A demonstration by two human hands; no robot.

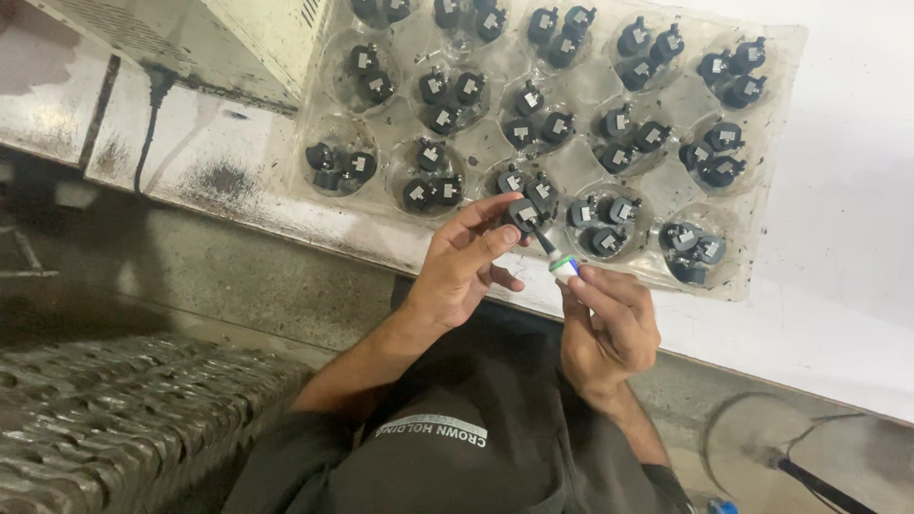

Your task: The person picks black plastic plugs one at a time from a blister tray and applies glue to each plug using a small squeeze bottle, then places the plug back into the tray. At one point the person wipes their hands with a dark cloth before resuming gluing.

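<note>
A small black part (523, 215) with a grey square tab on its face sits pinched between the thumb and fingers of the left hand (462, 266), raised just above the near edge of the tray. The right hand (609, 319) is closed around a small white-and-green tool (565, 268), whose thin dark tip reaches up to touch the part. Behind both hands lies a clear plastic tray (776, 152) with round pockets, most of them visibly holding 3 similar black parts (624, 128). The tray rests on a white table (847, 238), worn and stained towards its left end. Lower left, below the table, runs a grey metal mesh surface (124, 419)
</note>
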